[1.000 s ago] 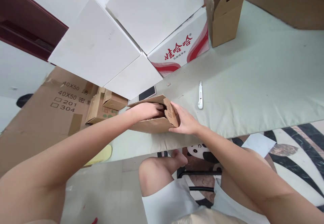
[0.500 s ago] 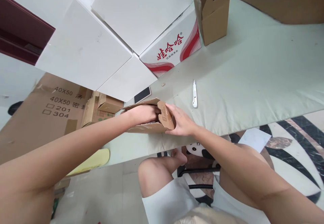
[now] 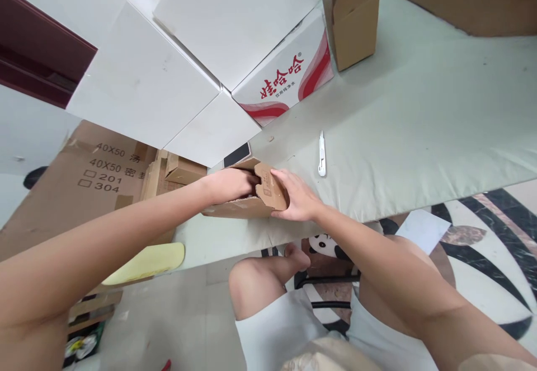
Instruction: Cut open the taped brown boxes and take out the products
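A small brown cardboard box (image 3: 235, 209) lies on its side near the front edge of the pale green table (image 3: 419, 136). My left hand (image 3: 230, 183) reaches into its open end, with the fingers curled and partly hidden inside. My right hand (image 3: 293, 195) presses a rounded cardboard flap (image 3: 271, 189) against that same end, fingers wrapped on it. A black phone (image 3: 237, 154) lies just behind the box.
A white utility knife (image 3: 321, 154) lies right of the box. White cartons and a red-printed carton (image 3: 285, 80) are stacked behind. An upright open brown box (image 3: 352, 15) stands at the back. Large brown cartons (image 3: 84, 186) sit left, beyond the table edge.
The flap under my right hand has folded further toward the box opening. My left hand stays inside the box. The view has shifted slightly.
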Demonstrator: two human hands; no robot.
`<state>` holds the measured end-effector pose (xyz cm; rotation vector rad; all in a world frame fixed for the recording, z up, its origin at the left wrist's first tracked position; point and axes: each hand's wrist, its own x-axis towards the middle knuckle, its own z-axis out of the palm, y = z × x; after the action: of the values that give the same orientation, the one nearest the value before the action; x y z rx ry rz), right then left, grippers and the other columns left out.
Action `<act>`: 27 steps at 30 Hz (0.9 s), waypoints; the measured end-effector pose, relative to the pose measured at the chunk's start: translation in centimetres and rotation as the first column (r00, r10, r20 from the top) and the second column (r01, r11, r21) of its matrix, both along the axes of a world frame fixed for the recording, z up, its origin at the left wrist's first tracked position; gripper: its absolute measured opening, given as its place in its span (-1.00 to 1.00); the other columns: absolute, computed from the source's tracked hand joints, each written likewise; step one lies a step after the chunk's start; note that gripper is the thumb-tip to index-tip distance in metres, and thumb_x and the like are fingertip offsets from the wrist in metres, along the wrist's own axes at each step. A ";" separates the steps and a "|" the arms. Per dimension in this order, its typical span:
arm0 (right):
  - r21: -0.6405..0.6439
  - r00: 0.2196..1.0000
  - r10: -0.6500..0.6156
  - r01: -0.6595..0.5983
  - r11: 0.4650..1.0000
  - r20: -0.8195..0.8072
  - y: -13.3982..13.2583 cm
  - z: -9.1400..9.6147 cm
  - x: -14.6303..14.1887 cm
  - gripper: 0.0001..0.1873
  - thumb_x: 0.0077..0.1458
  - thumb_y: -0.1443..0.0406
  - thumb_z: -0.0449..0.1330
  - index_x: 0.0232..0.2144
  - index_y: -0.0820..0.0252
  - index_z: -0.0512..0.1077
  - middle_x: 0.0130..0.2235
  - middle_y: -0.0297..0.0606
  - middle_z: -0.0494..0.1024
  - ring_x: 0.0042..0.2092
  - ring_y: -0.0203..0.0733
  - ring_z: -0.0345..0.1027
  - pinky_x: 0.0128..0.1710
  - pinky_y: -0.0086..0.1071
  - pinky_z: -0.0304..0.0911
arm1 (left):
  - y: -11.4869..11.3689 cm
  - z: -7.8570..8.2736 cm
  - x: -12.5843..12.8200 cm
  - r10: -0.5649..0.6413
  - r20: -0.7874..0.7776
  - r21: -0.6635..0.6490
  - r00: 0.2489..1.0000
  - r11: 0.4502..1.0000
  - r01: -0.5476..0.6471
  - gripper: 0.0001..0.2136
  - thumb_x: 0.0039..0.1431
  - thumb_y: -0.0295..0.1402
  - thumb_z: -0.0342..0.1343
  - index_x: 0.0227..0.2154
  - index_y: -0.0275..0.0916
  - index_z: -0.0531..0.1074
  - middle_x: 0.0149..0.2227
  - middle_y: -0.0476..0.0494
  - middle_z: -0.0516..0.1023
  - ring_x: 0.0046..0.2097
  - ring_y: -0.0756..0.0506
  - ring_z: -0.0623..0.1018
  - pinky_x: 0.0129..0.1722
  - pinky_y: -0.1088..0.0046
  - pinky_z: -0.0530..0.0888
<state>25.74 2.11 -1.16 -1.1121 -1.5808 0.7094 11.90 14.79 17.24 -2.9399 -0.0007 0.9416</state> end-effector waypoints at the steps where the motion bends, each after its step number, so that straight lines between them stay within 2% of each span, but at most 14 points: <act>1: 0.004 1.000 0.003 -0.003 1.000 0.001 -0.1 0.0 0.1 0.21 -0.11 -0.02 0.44 0.43 -0.08 -0.11 0.25 -0.02 0.27 0.20 0.25 0.27 0.11 0.18 0.28 | 0.1 0.4 -0.1 -0.022 -0.033 -0.030 0.999 0.999 0.021 -0.76 0.19 -0.58 0.10 -0.34 -0.20 0.66 -0.20 -0.17 0.71 -0.15 -0.12 0.66 -0.08 0.41 0.55; 4: 0.034 1.000 0.012 -0.012 0.999 -0.002 -0.3 0.0 0.1 0.20 -0.12 -0.01 0.44 0.42 -0.05 -0.10 0.23 0.00 0.29 0.17 0.24 0.30 0.08 0.17 0.32 | 0.1 1.5 -1.0 0.001 -0.078 -0.061 0.997 0.998 -0.006 -0.70 0.20 -0.59 0.09 -0.16 -0.17 0.66 -0.02 -0.20 0.68 -0.03 -0.13 0.65 -0.04 0.43 0.55; 8: 0.068 1.000 -0.001 0.002 0.998 -0.009 -0.6 -0.2 0.0 0.17 -0.12 0.01 0.45 0.40 -0.04 -0.06 0.25 0.01 0.30 0.16 0.24 0.32 0.09 0.18 0.32 | -0.1 3.2 -3.7 0.101 -0.029 -0.009 0.994 0.995 -0.101 -0.63 0.23 -0.52 0.10 0.02 -0.10 0.60 0.13 -0.19 0.60 0.05 -0.13 0.62 -0.11 0.46 0.55; 11: 0.059 1.000 -0.005 0.006 0.998 -0.015 -0.8 -0.5 0.0 0.18 -0.13 -0.01 0.45 0.40 -0.02 -0.06 0.27 0.04 0.28 0.19 0.29 0.31 0.10 0.21 0.32 | -0.5 4.2 -6.7 0.205 0.035 0.065 0.978 0.976 -0.207 -0.66 0.27 -0.45 0.06 0.02 -0.08 0.61 0.10 -0.19 0.60 0.03 -0.12 0.61 -0.12 0.45 0.54; 13: 0.037 1.000 -0.008 0.009 0.999 -0.013 -0.9 -0.6 0.1 0.19 -0.12 -0.05 0.44 0.41 0.00 -0.07 0.28 0.07 0.27 0.20 0.33 0.31 0.10 0.23 0.32 | -1.0 4.6 -8.5 0.325 0.051 0.094 0.944 0.940 -0.328 -0.66 0.26 -0.44 0.01 -0.06 -0.07 0.64 0.08 -0.16 0.60 -0.02 -0.11 0.62 -0.11 0.45 0.54; 15: 0.020 1.000 -0.013 0.013 1.000 -0.001 -1.1 -0.6 0.2 0.19 -0.12 -0.07 0.43 0.41 0.00 -0.07 0.31 0.08 0.24 0.23 0.36 0.29 0.11 0.23 0.32 | -1.7 4.7 -9.5 0.472 0.049 0.094 0.880 0.875 -0.474 -0.65 0.21 -0.44 -0.02 -0.15 -0.06 0.67 0.00 -0.12 0.63 -0.07 -0.10 0.63 -0.09 0.44 0.53; 17: 0.015 1.000 -0.009 0.008 1.000 0.016 -1.3 -0.5 0.2 0.19 -0.11 -0.08 0.42 0.42 -0.01 -0.08 0.33 0.07 0.22 0.25 0.37 0.27 0.13 0.22 0.31 | -2.4 4.6 -9.5 0.617 0.038 0.098 0.786 0.780 -0.617 -0.67 0.17 -0.40 -0.02 -0.23 -0.06 0.67 -0.15 -0.09 0.67 -0.13 -0.11 0.63 -0.10 0.43 0.51; 20: 0.007 0.999 -0.004 0.004 1.000 0.038 -1.6 -0.2 0.1 0.19 -0.07 -0.07 0.39 0.44 -0.02 -0.14 0.33 0.05 0.24 0.26 0.36 0.26 0.15 0.19 0.30 | -3.4 4.6 -7.7 0.787 0.051 0.176 0.615 0.600 -0.781 -0.73 0.13 -0.30 0.00 -0.37 -0.09 0.65 -0.36 -0.09 0.65 -0.27 -0.15 0.61 -0.21 0.39 0.49; 22: 0.009 0.999 -0.009 0.008 1.000 0.045 -1.8 -0.1 -0.1 0.20 -0.05 -0.07 0.38 0.45 -0.03 -0.17 0.33 0.05 0.24 0.27 0.35 0.25 0.16 0.18 0.29 | -3.9 4.6 -6.2 0.857 0.048 0.251 0.512 0.486 -0.837 -0.73 0.11 -0.22 0.02 -0.48 -0.14 0.61 -0.48 -0.12 0.60 -0.35 -0.17 0.58 -0.29 0.36 0.46; 23: 0.014 0.999 -0.010 0.009 1.000 0.046 -1.9 -0.1 -0.1 0.20 -0.05 -0.07 0.38 0.45 -0.03 -0.17 0.33 0.05 0.23 0.28 0.35 0.25 0.16 0.18 0.28 | -4.0 4.5 -5.5 0.881 0.029 0.277 0.471 0.446 -0.851 -0.71 0.11 -0.18 0.02 -0.53 -0.16 0.58 -0.51 -0.14 0.58 -0.37 -0.18 0.57 -0.32 0.35 0.45; 25: 0.024 0.999 -0.005 0.004 1.000 0.044 -1.9 -0.1 -0.2 0.19 -0.06 -0.06 0.38 0.44 -0.02 -0.15 0.33 0.06 0.23 0.27 0.34 0.25 0.16 0.17 0.29 | -4.3 4.2 -4.5 0.901 -0.031 0.283 0.432 0.423 -0.861 -0.68 0.11 -0.13 0.03 -0.57 -0.19 0.55 -0.52 -0.18 0.56 -0.37 -0.20 0.57 -0.33 0.33 0.44; 27: 0.026 0.999 0.000 -0.001 1.000 0.035 -2.0 -0.1 -0.1 0.17 -0.06 -0.05 0.38 0.43 -0.01 -0.14 0.31 0.06 0.25 0.26 0.34 0.27 0.14 0.17 0.30 | -4.4 3.7 -4.1 0.907 -0.023 0.205 0.420 0.415 -0.886 -0.70 0.11 -0.15 0.03 -0.50 -0.20 0.57 -0.46 -0.18 0.59 -0.34 -0.20 0.59 -0.32 0.33 0.46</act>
<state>25.65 0.14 -1.29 -1.1105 -1.6160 0.6707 7.79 10.39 20.96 -2.5422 -1.7425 1.0889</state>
